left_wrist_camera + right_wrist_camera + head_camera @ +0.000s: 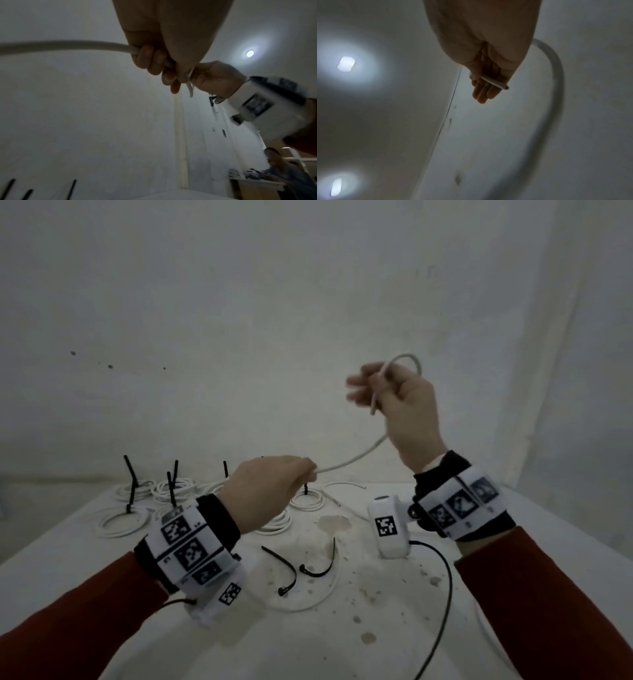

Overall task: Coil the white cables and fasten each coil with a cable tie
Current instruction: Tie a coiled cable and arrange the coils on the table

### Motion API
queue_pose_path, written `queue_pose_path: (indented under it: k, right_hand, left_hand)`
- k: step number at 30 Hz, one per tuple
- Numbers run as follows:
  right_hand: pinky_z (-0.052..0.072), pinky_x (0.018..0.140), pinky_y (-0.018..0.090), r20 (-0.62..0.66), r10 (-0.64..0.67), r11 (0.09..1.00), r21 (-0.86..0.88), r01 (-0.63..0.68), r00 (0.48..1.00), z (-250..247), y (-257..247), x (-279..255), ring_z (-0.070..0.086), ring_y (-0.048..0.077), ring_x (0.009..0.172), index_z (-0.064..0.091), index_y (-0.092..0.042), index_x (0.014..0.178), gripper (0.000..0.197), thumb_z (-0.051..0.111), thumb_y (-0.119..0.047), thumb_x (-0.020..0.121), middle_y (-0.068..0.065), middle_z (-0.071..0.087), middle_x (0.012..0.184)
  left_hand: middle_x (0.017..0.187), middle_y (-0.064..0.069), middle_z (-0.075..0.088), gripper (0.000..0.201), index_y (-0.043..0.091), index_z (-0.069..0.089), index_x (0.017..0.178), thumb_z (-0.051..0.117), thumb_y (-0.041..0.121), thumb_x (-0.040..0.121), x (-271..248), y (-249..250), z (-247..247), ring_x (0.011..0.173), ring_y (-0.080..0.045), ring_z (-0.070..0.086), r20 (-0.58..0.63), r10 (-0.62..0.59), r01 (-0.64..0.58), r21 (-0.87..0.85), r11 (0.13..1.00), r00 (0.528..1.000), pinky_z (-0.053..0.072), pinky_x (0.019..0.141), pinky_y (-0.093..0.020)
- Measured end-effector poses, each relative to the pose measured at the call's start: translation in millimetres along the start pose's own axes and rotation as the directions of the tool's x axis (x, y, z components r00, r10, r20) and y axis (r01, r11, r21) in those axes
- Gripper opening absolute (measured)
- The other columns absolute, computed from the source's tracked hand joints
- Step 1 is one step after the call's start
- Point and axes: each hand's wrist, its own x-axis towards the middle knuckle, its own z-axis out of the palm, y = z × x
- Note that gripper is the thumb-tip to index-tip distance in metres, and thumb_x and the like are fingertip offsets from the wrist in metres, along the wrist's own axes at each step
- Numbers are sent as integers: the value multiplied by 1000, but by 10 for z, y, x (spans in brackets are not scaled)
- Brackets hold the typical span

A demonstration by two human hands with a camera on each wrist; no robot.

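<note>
Holding a thin white round cable (356, 457) in the air above the white stained bench (394, 628), between both hands. Left hand (270, 491) low, fingers (149, 60) curled tight round the cable; cable leaving the fist leftward in the left wrist view, cut off at the frame edge. Right hand (400, 405) raised higher, blurred; cable end (494, 83) pinched between thumb and fingers (482, 93), remaining fingers extended. Short loop arching over the right hand (409, 361). Exact thumb contact hard to make out in the blur.

On the bench, far side: several finished white cable coils (121, 523), each with a black cable tie tail standing up (131, 484); some coils partly hidden behind the left hand. Two loose black cable ties (315, 566) lying near the centre, beside a faint loose white cable on the surface (308, 604), low contrast, course unclear. Black wire (442, 594) trailing from the right wrist unit, cut off at the lower edge.
</note>
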Motion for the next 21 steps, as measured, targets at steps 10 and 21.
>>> queue_pose_path:
  k: [10, 21]
  right_hand:
    - [36, 58, 19, 559, 406, 707, -694, 138, 723, -315, -77, -343, 43, 5, 54, 65, -19, 92, 35, 38, -38, 101, -9, 48, 57]
    - [23, 44, 24, 496, 340, 938, -120, -324, 799, -791, -307, -409, 26, 11, 40, 50, -23, 51, 46, 58, -58, 80, -6, 33, 45]
  left_hand:
    - [72, 11, 63, 34, 23, 61, 89, 34, 42, 91, 75, 128, -144, 59, -19, 58, -129, 70, -64, 50, 997, 989, 40, 45, -27]
    - [72, 3, 52, 23, 33, 60, 93, 38, 31, 99, 326, 79, -1, 71, -9, 50, -76, -151, 78, -586, 806, 986, 43, 71, -19]
